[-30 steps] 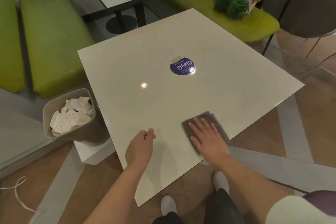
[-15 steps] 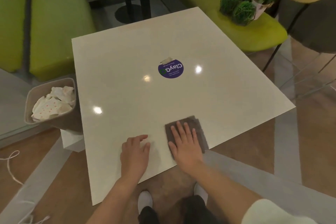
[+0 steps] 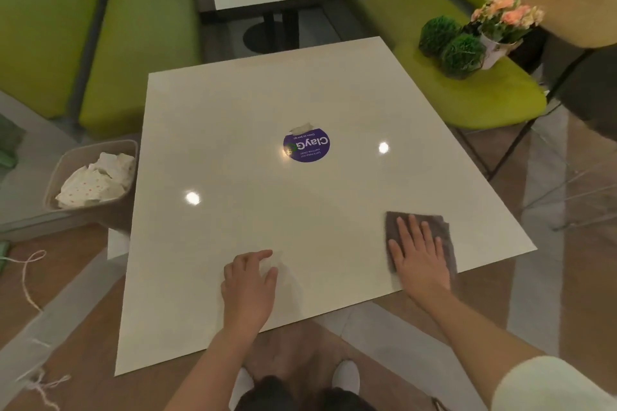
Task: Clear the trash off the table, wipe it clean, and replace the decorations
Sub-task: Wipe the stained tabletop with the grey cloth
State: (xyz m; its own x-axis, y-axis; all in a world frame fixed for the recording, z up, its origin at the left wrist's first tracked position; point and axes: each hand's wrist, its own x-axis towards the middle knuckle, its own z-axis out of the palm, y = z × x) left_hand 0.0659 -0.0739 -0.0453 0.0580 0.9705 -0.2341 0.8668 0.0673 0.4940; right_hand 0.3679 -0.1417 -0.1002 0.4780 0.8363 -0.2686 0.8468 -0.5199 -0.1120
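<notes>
The brown cloth point(image 3: 419, 237) lay flat on the worktop point(image 3: 300, 210) under the right hand point(image 3: 419, 257), whose straight, spread fingers pressed it down near the near right edge. The left hand point(image 3: 248, 284) rested on bare worktop well apart to its left, fingers loosely bent, holding nothing. Unwiped surface stretched away from both hands toward the purple sticker point(image 3: 306, 145). Farther beyond the right hand, the green balls point(image 3: 450, 43) and flower pot point(image 3: 500, 30) waited on a chair; the trash bin point(image 3: 90, 177) stood off past the left hand.
</notes>
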